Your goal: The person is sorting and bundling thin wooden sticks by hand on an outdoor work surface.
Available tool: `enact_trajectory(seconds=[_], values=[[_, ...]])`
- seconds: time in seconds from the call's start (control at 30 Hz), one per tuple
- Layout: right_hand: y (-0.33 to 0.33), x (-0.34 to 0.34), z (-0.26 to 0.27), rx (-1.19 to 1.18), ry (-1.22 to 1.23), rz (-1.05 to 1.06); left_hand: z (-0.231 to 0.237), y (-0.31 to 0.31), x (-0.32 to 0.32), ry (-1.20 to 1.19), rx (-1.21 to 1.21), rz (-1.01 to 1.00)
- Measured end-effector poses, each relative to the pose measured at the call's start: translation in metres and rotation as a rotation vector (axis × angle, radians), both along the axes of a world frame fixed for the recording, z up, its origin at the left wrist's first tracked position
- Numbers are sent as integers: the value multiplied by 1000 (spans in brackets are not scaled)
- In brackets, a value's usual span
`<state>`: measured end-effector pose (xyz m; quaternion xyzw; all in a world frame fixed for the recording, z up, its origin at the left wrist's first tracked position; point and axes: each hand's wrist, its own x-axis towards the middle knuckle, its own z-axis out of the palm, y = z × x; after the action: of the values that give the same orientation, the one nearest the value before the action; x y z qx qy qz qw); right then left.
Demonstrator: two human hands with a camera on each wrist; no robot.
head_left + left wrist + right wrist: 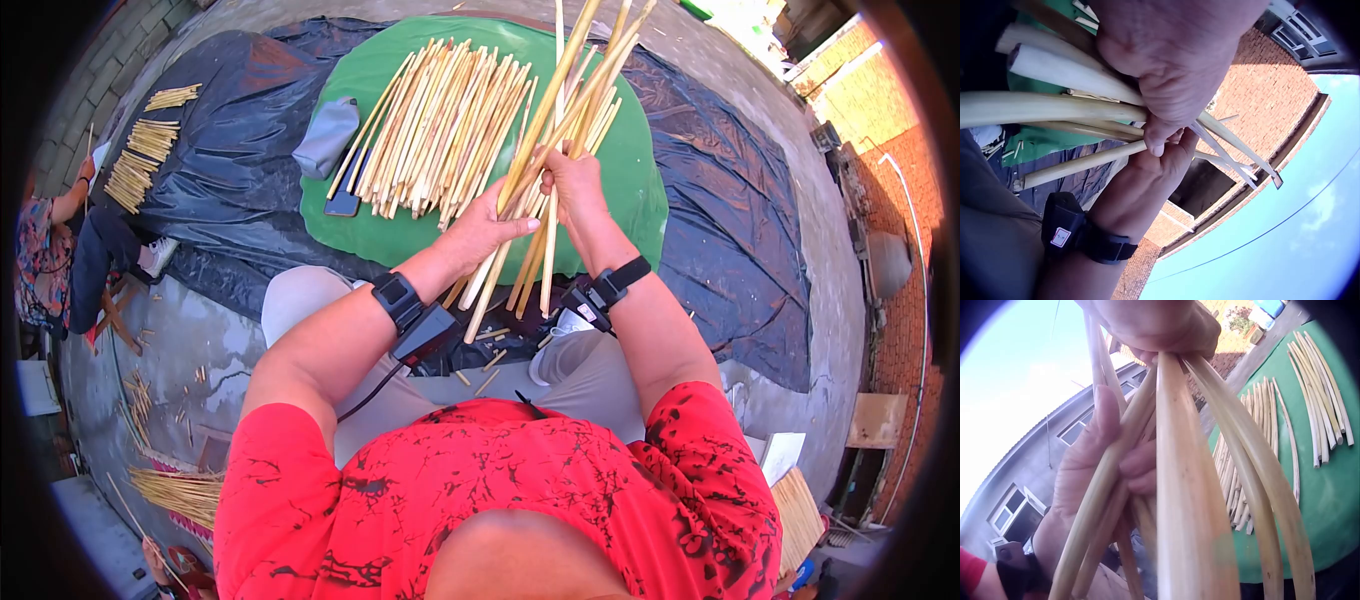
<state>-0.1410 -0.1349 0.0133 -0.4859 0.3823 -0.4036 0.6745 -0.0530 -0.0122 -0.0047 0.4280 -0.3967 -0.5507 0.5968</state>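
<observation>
Several long pale sticks (520,185) are held in both hands above the green cloth (625,205). The left hand (484,232) grips them lower down, its thumb lying across them; in the right wrist view the left hand (1085,462) has its fingers curled round some sticks (1107,469). The right hand (577,190) holds the bundle higher up, close to the left hand. In the left wrist view the sticks (1054,109) fan out from between the hands. The right hand's fingertips are partly hidden behind the sticks.
A wide row of sticks (440,130) lies on the green cloth, with a grey pouch (328,137) and a phone (342,204) at its left. Dark plastic sheeting (235,150) lies beneath. Short cut pieces (488,380) lie near the legs. Another person (50,240) sits at far left.
</observation>
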Motion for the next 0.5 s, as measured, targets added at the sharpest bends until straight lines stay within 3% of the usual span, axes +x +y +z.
enact_trajectory(seconds=[0.27, 0.33, 0.5], values=[[-1, 0, 2, -35, 29, -58, 3, -2, 4, 45, 15, 60], [-4, -4, 4, -38, -7, -9, 1, -3, 7, 239, 107, 90], [-20, -14, 14, 18, -137, -29, -11, -6, 25, 367, 109, 109]])
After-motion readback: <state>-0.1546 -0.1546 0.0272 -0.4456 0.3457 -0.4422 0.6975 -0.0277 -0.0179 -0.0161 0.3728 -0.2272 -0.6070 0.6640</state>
